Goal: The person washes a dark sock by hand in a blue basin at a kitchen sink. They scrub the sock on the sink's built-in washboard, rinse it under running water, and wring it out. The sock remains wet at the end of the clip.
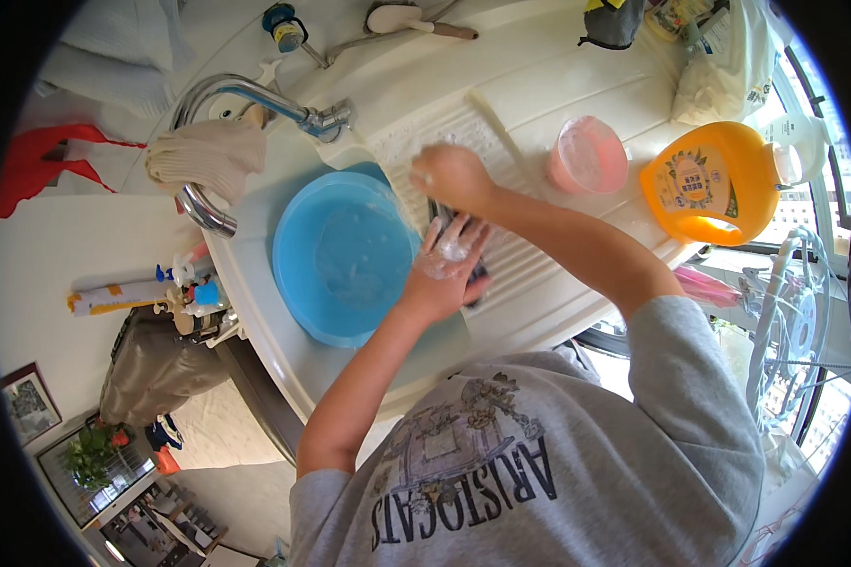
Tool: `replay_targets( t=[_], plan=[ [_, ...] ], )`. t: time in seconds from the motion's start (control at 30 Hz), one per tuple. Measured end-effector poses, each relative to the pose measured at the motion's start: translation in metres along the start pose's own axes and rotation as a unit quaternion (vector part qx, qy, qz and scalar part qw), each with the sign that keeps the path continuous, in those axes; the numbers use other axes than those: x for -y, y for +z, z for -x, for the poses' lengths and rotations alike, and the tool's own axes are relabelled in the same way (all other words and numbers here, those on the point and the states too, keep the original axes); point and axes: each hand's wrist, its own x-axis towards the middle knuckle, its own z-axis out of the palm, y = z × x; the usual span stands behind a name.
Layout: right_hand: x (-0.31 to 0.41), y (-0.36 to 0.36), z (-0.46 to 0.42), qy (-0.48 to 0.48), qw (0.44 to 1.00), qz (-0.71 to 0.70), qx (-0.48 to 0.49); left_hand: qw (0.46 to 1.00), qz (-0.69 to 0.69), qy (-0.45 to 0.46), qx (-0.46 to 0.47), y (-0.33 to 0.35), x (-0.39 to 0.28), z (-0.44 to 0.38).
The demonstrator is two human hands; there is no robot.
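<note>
My left hand (445, 266), foamy across the back, presses a small dark cloth (478, 275) against the ribbed washboard (532, 259) moulded into the white sink counter. Parts of the cloth show between the thumb and fingers and just past the fingertips; the rest is hidden. My right hand (454, 177) is blurred, with its fingers curled, over the upper washboard just beyond the left fingertips. Whether it grips anything cannot be made out. Left of both hands, a round blue basin (287, 283) holds cloudy water inside the sink basin.
A chrome faucet (255, 91) with a beige cloth (206, 157) draped over it rises behind the basin. To the right are a pink cup (567, 166) and an orange detergent jug (744, 181). A brush (397, 19) lies at the back edge; a plastic bag (720, 81) stands far right.
</note>
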Motion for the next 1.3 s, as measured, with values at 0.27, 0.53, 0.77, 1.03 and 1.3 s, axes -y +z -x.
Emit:
replay_targets(
  t=[0.27,0.53,0.77,1.03,1.3],
  plan=[
    [-0.029,-0.034,-0.041,0.074,0.986,0.098,-0.113,0.992,0.073,-0.088,-0.048,0.02,0.007,0.013],
    [0.005,-0.021,-0.017,0.113,0.992,-0.033,-0.052,0.991,0.024,-0.132,-0.018,0.015,0.013,-0.004],
    [0.063,-0.022,0.052,-0.148,0.988,-0.029,0.027,0.974,0.162,-0.157,-0.026,0.035,0.009,0.015],
    [0.031,0.021,-0.039,-0.054,0.997,0.057,-0.009,0.987,-0.026,-0.16,0.007,0.021,0.008,0.004],
    [0.029,0.009,-0.014,-0.107,0.986,0.085,0.099,0.986,0.057,-0.149,0.038,0.041,-0.02,0.011]
  ],
)
